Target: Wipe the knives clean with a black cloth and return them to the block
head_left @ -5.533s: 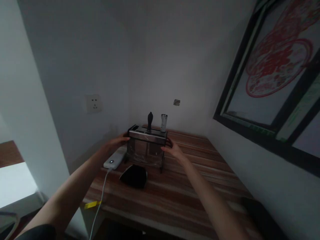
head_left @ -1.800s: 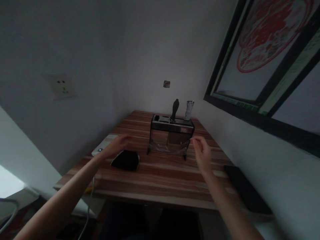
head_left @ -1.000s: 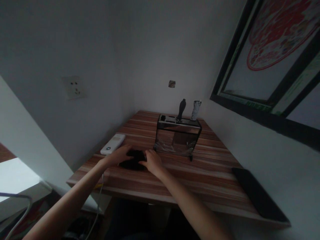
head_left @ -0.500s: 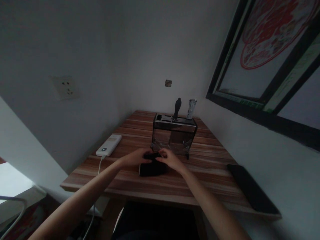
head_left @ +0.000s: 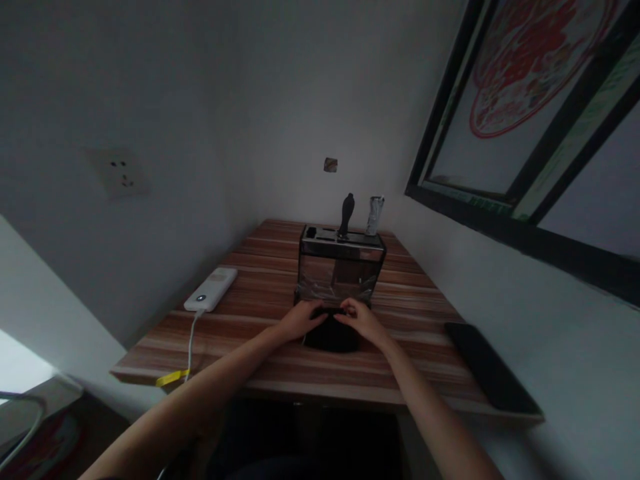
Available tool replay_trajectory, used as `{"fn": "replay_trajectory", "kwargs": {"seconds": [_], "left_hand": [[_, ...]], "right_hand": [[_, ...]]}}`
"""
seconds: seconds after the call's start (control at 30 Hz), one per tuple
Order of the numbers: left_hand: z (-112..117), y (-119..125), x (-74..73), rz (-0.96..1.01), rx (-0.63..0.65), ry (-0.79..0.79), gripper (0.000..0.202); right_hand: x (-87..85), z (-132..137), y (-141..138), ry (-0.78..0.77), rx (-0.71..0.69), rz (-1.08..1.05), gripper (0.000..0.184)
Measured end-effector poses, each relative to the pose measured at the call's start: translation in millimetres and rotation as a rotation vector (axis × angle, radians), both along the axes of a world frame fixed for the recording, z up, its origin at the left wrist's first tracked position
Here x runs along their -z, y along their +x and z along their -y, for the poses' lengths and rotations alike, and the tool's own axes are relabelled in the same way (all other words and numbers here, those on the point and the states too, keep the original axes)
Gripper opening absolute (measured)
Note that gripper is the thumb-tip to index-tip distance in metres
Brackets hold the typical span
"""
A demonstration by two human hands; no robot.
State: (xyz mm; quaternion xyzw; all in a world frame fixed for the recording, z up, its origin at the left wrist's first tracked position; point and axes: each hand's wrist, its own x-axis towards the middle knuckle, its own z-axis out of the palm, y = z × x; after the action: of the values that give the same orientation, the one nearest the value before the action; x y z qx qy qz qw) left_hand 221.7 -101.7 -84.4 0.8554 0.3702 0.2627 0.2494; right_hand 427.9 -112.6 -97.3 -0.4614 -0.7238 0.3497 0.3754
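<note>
A dark black item with a soft, pouch-like outline (head_left: 333, 335) rests on the wooden table just in front of me; its exact kind is too dark to make out. My left hand (head_left: 301, 319) pinches its upper left edge between thumb and fingers. At the upper right edge, the thumb and bent fingers of my right hand (head_left: 364, 321) close on the same item. Directly behind both hands stands a clear-sided knife block (head_left: 343, 250) with a black frame. From its top rise a black-handled knife (head_left: 347, 213) and a handle wrapped in shiny plastic (head_left: 375, 215).
A white power bank (head_left: 213, 289) with a white cable (head_left: 191, 343) and yellow tag (head_left: 173, 378) lies at the left of the table (head_left: 265, 267). A black phone-like slab (head_left: 490, 367) sits along the right edge. Walls close in behind and beside; a framed window (head_left: 530, 100) is at right.
Both hands and the black item have shifted right relative to the knife block, and the hands are farther apart along its top edge. The view has turned slightly; a yellow cable tag now shows.
</note>
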Motion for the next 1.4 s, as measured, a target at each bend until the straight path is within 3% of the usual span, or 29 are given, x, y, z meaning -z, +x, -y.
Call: {"fn": "replay_trajectory", "kwargs": {"seconds": [0.4,0.6,0.73,0.8,0.93,1.07,1.2,1.3,1.4], "left_hand": [[-4,-9,1.8,-0.163,0.103,0.171,0.029],[-2,-9,-0.9,-0.193,0.084,0.182,0.031],[-3,-9,-0.8,-0.173,0.11,0.185,0.032],[-3,-9,-0.6,-0.181,0.108,0.188,0.029],[-3,-9,0.0,-0.195,0.086,0.182,0.024],[-3,-9,0.7,-0.195,0.083,0.183,0.024],[-4,-9,1.8,-0.204,0.077,0.185,0.025],[-4,-9,2.6,-0.2,0.073,0.183,0.025],[-5,-9,3.3,-0.19,0.077,0.185,0.026]], "right_hand": [[-3.7,9,-3,0.217,0.125,0.261,0.02],[-23.8,20,-3,0.35,0.189,0.288,0.018],[-64.6,33,-6,0.493,0.132,0.315,0.019],[-98.6,35,-8,0.636,0.095,0.354,0.017],[-181.1,19,-16,0.946,0.176,0.465,0.013],[-244.5,-17,-22,1.154,0.074,0.883,0.027],[-266.2,-49,-19,1.198,-0.13,1.255,0.035],[-264.6,-62,-19,1.164,-0.229,1.398,0.029],[-258.5,-69,-28,1.142,-0.242,1.486,0.025]]}}
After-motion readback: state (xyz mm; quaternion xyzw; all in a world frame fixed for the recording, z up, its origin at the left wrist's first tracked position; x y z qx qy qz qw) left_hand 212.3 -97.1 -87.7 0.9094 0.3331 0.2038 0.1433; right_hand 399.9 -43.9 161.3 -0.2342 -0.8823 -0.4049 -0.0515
